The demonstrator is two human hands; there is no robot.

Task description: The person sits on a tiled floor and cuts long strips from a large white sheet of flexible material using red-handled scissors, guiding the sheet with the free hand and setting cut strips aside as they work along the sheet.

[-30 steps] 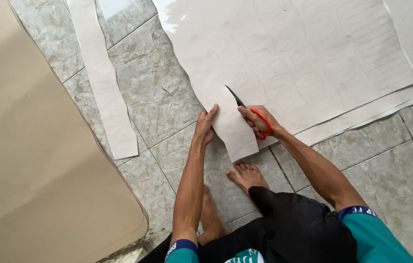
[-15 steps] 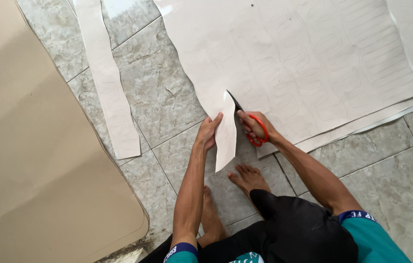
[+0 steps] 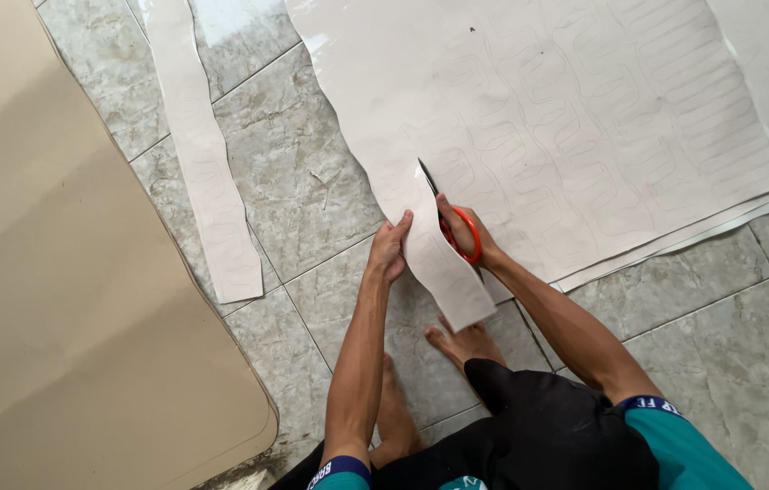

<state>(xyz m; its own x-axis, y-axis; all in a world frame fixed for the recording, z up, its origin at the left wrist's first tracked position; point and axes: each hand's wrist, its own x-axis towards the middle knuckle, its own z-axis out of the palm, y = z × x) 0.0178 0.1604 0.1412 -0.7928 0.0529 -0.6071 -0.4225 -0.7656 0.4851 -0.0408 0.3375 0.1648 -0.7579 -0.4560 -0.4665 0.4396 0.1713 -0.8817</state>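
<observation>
Change: scissors (image 3: 446, 214) have cut farther into the white sheet (image 3: 566, 118).
Right hand (image 3: 466, 238): closed around the scissors' handles.
Left hand (image 3: 389, 251): pinching the cut strip (image 3: 443, 277).

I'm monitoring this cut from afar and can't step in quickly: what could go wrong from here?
1. The left hand pinches the strip right beside the scissors blades, so a fingertip could get nicked.
2. The cut runs between closely drawn outlines on the large sheet; a drift could slice into one.
3. The bare foot lies under the hanging strip, close below the cutting.
</observation>
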